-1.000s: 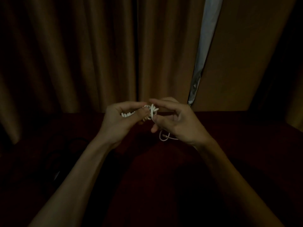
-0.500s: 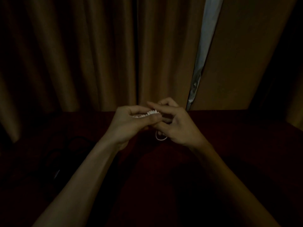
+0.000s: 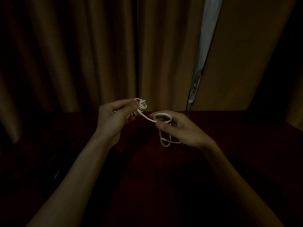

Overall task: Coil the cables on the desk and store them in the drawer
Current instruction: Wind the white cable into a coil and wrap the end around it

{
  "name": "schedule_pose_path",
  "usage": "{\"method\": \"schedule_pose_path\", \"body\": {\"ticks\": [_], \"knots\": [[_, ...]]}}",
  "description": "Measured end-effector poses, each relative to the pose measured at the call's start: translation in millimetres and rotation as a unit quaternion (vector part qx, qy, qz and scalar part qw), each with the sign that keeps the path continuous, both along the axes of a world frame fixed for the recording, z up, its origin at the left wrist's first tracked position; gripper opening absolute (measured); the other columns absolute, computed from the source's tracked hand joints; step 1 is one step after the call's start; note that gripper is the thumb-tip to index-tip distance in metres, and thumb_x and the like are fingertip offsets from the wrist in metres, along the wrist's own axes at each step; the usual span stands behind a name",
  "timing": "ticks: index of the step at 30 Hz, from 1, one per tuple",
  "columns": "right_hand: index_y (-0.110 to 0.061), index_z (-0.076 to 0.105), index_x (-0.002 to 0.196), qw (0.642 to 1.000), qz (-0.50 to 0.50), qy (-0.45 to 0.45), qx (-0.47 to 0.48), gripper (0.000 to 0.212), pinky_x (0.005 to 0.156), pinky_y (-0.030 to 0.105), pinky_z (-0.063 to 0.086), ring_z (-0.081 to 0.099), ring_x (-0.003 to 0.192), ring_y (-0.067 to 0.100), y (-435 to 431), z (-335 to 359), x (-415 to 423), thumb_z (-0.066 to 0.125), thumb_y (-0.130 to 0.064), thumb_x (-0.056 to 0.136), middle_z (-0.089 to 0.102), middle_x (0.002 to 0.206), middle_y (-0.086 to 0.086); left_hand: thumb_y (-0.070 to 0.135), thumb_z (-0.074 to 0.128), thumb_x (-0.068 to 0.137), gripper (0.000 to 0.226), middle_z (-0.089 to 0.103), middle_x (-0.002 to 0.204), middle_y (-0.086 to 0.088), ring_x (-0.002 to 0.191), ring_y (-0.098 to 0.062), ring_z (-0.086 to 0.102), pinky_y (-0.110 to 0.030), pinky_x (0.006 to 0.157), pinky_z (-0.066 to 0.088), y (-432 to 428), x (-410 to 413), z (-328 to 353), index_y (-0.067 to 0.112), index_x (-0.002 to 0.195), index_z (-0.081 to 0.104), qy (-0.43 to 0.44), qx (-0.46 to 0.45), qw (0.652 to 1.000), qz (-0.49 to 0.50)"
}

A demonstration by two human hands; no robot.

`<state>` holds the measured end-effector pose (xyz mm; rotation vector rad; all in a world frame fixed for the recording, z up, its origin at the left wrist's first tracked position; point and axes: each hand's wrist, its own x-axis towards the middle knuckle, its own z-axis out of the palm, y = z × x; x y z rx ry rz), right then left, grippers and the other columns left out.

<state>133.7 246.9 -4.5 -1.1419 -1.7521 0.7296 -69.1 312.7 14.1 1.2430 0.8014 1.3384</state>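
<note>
A thin white cable (image 3: 146,116) is held above the dark red desk (image 3: 229,128). My left hand (image 3: 114,115) grips its small coiled bundle (image 3: 141,105) between thumb and fingers. A short stretch of cable runs right to my right hand (image 3: 178,128), which pinches a single loop (image 3: 162,117) between thumb and forefinger. The loose end (image 3: 165,141) hangs in a small bend under my right hand. No drawer is in sight.
Brown curtains (image 3: 82,54) hang behind the desk's far edge, with a pale gap (image 3: 201,54) between them at the right. A dark cable (image 3: 73,141), hard to make out, lies on the desk at the left.
My hands, close together before, have moved apart. The right hand has drawn a length of cable out to the right and now holds a new loop.
</note>
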Motion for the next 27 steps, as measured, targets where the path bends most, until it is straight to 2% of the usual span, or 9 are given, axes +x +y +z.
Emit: {"method": "schedule_pose_path", "body": {"ticks": [3,5,8,13,16,19,22,25,27], "knots": [[-0.027,0.064,0.123,1.000,0.004,0.024,-0.018,0.025,0.084,0.033,0.047,0.061,0.096,0.008,2.6,-4.7,0.0,0.061,-0.037,0.101,0.066,0.106,-0.014,0.012,0.076,0.087,0.008,0.079,0.091,-0.004,0.087,-0.015,0.072,-0.025,0.072,0.052,1.8,0.8,-2.8,0.019,0.090,0.080,0.001,0.001,1.000,0.001],[-0.014,0.061,0.119,0.991,0.030,0.116,-0.058,0.038,0.069,0.030,0.044,0.054,0.079,0.009,3.7,-6.5,1.2,0.057,-0.045,0.098,0.061,0.098,-0.008,0.012,0.075,0.088,0.008,0.079,0.092,-0.005,0.084,-0.014,0.072,-0.025,0.073,0.052,2.1,0.2,-4.2,0.018,0.091,0.080,-0.004,0.003,1.000,0.001],[-0.013,0.058,0.106,0.961,0.038,0.243,-0.125,0.035,0.057,0.027,0.030,0.046,0.065,0.009,6.6,-7.3,4.3,0.049,-0.046,0.099,0.059,0.087,-0.004,0.011,0.075,0.088,0.008,0.079,0.088,-0.004,0.078,-0.013,0.072,-0.023,0.069,0.052,3.3,-1.6,-5.6,0.017,0.091,0.080,-0.010,0.007,1.000,0.002],[-0.014,0.049,0.100,0.977,-0.012,0.190,-0.093,0.012,0.057,0.029,0.035,0.051,0.056,0.011,6.9,-8.8,12.8,0.044,-0.021,0.109,0.055,0.078,0.001,0.011,0.076,0.087,0.009,0.079,0.091,-0.004,0.085,-0.015,0.073,-0.024,0.070,0.053,5.8,-2.0,-7.3,0.017,0.093,0.079,0.027,0.017,0.999,-0.004],[-0.017,0.059,0.106,0.987,-0.020,0.134,-0.084,0.010,0.073,0.038,0.050,0.067,0.076,0.019,-0.2,2.6,15.7,0.049,-0.018,0.106,0.067,0.085,0.004,0.012,0.077,0.087,0.010,0.079,0.089,-0.002,0.081,-0.011,0.071,-0.021,0.065,0.053,6.4,-4.1,-10.6,0.016,0.096,0.080,0.088,0.066,0.994,-0.010],[-0.025,0.070,0.117,0.989,0.030,0.107,-0.097,0.024,0.085,0.044,0.046,0.068,0.088,0.024,-11.4,16.8,17.3,0.050,-0.022,0.105,0.072,0.087,0.005,0.016,0.078,0.087,0.010,0.079,0.084,0.004,0.074,-0.004,0.070,-0.021,0.065,0.052,3.8,-4.0,-12.2,0.024,0.092,0.080,0.143,0.131,0.981,-0.006],[-0.013,0.070,0.118,0.997,0.042,-0.012,-0.066,0.033,0.072,0.033,0.048,0.061,0.066,0.020,-20.2,28.1,14.1,0.049,-0.033,0.102,0.066,0.066,-0.009,0.016,0.079,0.087,0.018,0.078,0.087,0.012,0.082,-0.002,0.073,-0.021,0.075,0.053,0.6,-4.0,-13.0,0.034,0.088,0.079,0.170,0.183,0.968,0.004],[-0.003,0.068,0.086,0.996,0.043,-0.066,-0.041,0.034,0.064,0.038,0.044,0.052,0.055,0.022,-20.3,30.7,14.9,0.055,-0.029,0.104,0.057,0.058,0.006,0.018,0.080,0.087,0.017,0.078,0.090,0.014,0.090,-0.004,0.074,-0.024,0.080,0.054,1.7,-6.0,-14.6,0.035,0.088,0.079,0.163,0.195,0.967,0.028],[0.001,0.065,0.081,0.997,0.036,-0.046,-0.048,0.033,0.058,0.036,0.041,0.048,0.049,0.019,-19.8,30.1,19.5,0.058,-0.022,0.104,0.052,0.054,0.011,0.019,0.080,0.086,0.014,0.079,0.091,0.012,0.089,-0.004,0.074,-0.025,0.079,0.054,6.7,-8.6,-16.4,0.031,0.092,0.079,0.147,0.187,0.970,0.049]]}}
